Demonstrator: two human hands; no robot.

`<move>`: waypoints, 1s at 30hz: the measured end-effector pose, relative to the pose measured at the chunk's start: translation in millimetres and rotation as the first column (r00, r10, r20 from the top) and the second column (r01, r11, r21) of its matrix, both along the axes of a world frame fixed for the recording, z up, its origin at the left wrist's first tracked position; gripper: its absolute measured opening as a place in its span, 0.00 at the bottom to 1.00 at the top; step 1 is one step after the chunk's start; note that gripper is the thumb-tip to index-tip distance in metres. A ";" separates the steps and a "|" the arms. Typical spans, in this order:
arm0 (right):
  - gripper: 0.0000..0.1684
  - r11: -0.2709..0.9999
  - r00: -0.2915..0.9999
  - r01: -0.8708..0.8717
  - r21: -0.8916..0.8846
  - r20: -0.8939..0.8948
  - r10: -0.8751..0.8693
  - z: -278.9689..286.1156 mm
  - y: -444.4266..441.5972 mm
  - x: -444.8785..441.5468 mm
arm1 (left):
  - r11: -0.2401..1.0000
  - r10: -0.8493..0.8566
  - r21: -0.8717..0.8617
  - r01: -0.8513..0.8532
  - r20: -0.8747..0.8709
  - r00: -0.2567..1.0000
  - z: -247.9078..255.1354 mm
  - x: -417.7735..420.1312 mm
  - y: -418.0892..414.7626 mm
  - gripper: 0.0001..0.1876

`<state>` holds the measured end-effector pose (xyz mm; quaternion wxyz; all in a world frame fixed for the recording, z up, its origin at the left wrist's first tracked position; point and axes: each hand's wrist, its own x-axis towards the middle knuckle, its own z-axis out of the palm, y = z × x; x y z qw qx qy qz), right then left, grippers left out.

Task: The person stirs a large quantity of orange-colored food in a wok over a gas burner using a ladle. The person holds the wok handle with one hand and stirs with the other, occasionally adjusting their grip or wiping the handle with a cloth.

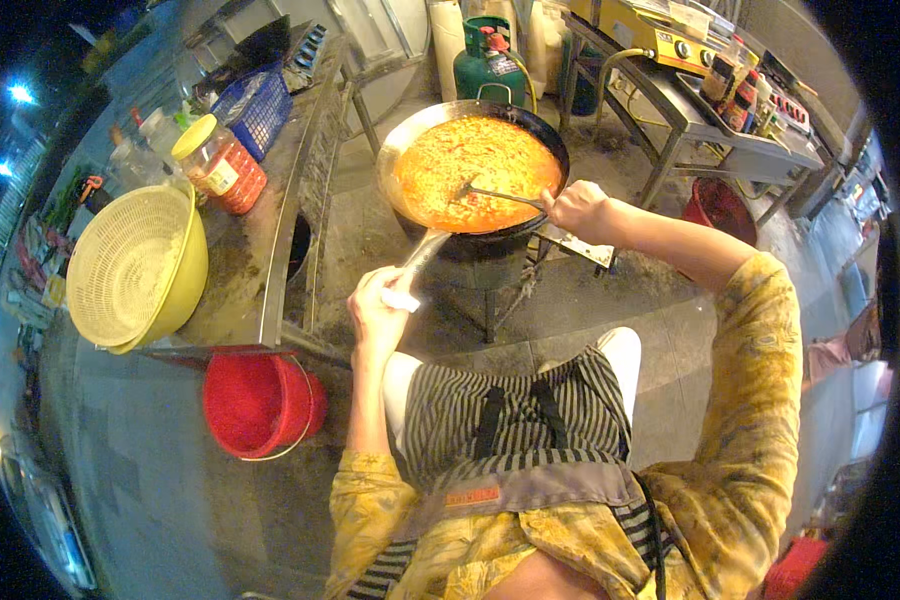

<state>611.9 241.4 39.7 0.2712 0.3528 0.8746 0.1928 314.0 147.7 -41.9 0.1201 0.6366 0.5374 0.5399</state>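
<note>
A large metal wok (394, 161) stands on a burner stand in front of me, nearly filled with a bubbling orange-red sauce or oil with bits in it (472, 165). My left hand (379, 304) is closed around the wok's long handle (426, 253), with a piece of white cloth or paper (400, 300) at the grip. At the wok's right rim, my right hand (579, 211) grips the handle of a dark metal ladle or spatula (506, 196). That tool's head lies partly sunk in the orange contents, so its full shape is hidden.
Left is a metal table (247, 277) with yellow-green plastic baskets (139, 262), a yellow-lidded jar (221, 169) and a blue basket (259, 112). A red bucket (247, 405) stands below. Behind the wok is a green gas cylinder (487, 67); right, a yellow gas stove (660, 45) and bottles (739, 101).
</note>
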 end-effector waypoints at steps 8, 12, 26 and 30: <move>0.35 0.996 0.992 0.085 0.033 0.095 -0.087 26.8 -15.1 41.6 | 0.998 -0.022 -0.065 0.026 0.060 0.998 1.2 1.9 -1.1 0.07; 0.38 0.988 0.978 0.152 0.027 0.139 -0.155 20.9 -2.1 61.9 | 0.997 -0.029 -0.072 0.034 0.075 0.997 2.2 1.9 -0.2 0.07; 0.28 0.943 0.935 0.328 0.057 -0.160 -0.316 -25.4 75.5 65.6 | 0.998 -0.022 -0.063 0.021 -0.016 1.000 8.5 1.6 -1.4 0.06; 0.18 0.942 0.877 0.335 0.010 -0.369 -0.307 -40.6 101.3 44.5 | 0.998 -0.030 -0.054 0.033 0.050 0.998 7.6 1.9 -1.1 0.07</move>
